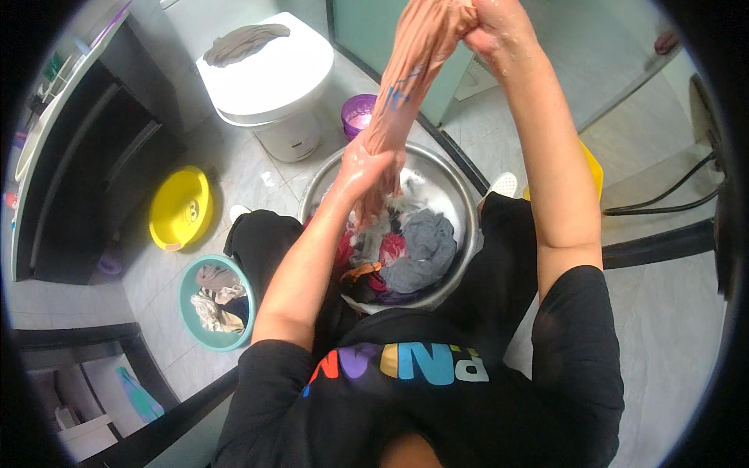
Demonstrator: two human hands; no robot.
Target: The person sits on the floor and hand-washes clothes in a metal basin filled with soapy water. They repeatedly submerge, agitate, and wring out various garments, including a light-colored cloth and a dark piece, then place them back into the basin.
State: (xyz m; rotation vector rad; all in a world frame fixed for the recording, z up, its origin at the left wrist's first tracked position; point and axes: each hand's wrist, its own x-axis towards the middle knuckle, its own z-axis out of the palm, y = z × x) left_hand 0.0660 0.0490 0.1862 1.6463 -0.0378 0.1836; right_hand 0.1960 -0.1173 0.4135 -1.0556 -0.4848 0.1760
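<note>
A wet, salmon-pink garment [409, 82] with a blue print is stretched lengthwise between my two hands above a round metal basin [465, 196]. My right hand [497, 29], partly cut by the top edge, grips its raised upper end. Lower down, my left hand [368, 167] is closed around the garment, whose loose end hangs to the basin. Inside the basin lie a grey cloth [424, 251], a red cloth [392, 250] and other wet clothes, with white suds [430, 190] at the far side. Suds also cling to my right wrist.
A purple bucket [358, 111] stands just beyond the basin. To the left are a yellow basin [181, 207] and a teal basin [250, 304] holding clothes. Grey-brown cloth [248, 44] lies on the closed toilet lid [292, 76]. A glass panel [380, 35] rises behind; a black hose [661, 209] is at right.
</note>
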